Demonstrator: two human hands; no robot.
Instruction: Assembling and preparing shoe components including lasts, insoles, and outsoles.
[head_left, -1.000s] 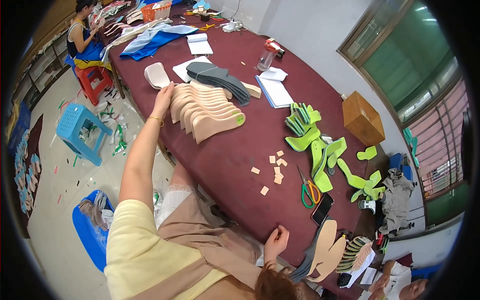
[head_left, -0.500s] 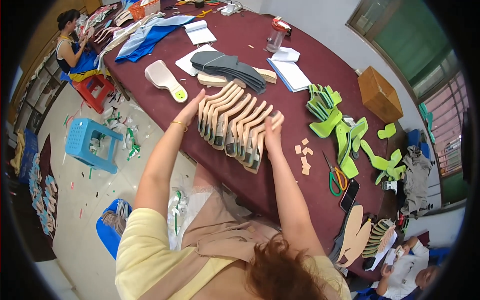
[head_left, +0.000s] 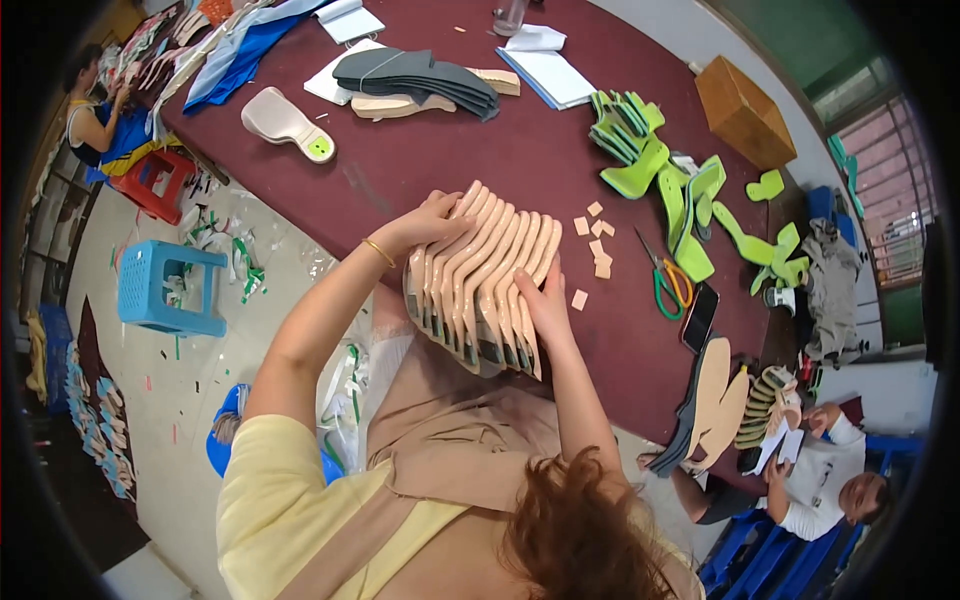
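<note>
Your left hand (head_left: 432, 222) and right hand (head_left: 548, 300) press flat, fingers spread, squeezing the tan insole stack (head_left: 483, 275) together at the worktop (head_left: 520, 150) edge; squaring looks unfinished.

Both hands clamp stack of beige insoles (head_left: 485, 280) at desk (head_left: 420, 160) edge: left hand (head_left: 432, 222) on far side, right hand (head_left: 545, 300) near side; scissors (head_left: 663, 278) nearby.
</note>
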